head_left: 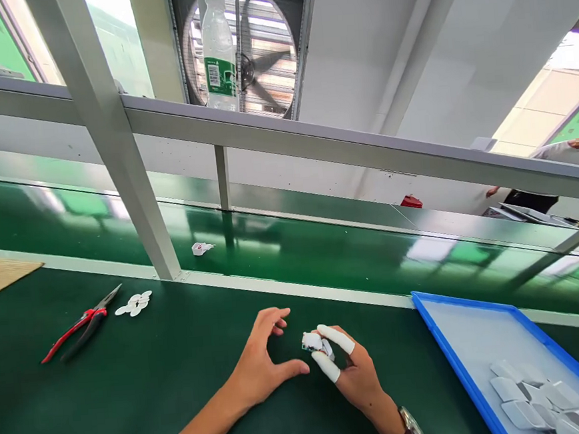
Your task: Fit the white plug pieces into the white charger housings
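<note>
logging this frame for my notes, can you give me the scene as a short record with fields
left hand: left hand open, fingers curled, resting on the green mat, holding nothing
right hand: right hand with white finger covers, pinching a small white part
left of hands: red-handled pliers beside a pile of white pieces
right of hands: blue tray with grey-white pieces
behind: green conveyor belt with one white piece; bottle on the rail

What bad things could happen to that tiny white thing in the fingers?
The right hand pinches the small white part only by its fingertips, so it might slip onto the table. The left hand is open beside it and could bump it. The pliers lie far off to the left.
</note>
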`<control>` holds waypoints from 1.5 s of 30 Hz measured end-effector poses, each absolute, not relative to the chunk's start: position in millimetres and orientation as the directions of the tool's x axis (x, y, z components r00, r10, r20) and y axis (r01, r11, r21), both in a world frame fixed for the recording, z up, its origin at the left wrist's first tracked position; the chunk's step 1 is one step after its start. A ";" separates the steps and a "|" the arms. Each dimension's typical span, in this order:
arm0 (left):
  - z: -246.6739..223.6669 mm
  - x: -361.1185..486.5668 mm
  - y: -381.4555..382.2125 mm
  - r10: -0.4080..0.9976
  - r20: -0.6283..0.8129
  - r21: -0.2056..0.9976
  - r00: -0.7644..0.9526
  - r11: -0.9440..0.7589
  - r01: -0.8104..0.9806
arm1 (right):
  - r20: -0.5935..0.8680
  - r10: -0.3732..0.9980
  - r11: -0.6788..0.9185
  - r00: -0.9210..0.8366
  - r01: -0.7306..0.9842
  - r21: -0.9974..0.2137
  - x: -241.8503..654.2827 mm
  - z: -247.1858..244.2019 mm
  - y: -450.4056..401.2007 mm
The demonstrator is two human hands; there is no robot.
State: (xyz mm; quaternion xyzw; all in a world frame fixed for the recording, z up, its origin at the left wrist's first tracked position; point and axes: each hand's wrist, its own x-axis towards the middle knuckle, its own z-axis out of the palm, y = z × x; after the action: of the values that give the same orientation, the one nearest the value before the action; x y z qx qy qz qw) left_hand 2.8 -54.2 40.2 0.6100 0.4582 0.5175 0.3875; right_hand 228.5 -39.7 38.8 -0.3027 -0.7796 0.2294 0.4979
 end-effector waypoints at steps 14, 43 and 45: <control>31.6 -11.8 -48.4 0.873 0.481 0.715 0.080 -0.443 0.541 | 0.777 0.479 0.877 -0.408 0.261 -0.404 217.3 76.9 -28.7; 44.1 0.1 -70.0 0.576 0.791 0.405 0.208 -0.747 0.528 | 0.764 0.453 0.835 -0.460 0.518 -0.184 212.0 55.0 -77.9; 44.9 -0.2 -70.4 0.577 0.790 0.405 0.209 -0.746 0.529 | 0.749 0.454 0.839 -0.483 0.514 -0.178 213.4 55.9 -78.6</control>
State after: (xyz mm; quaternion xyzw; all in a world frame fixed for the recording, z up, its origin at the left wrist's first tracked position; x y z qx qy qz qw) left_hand -0.2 -70.4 44.9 0.7771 0.3557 0.5187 0.0231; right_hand 213.4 -78.6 55.9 -0.2812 -0.8603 -0.0353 0.4237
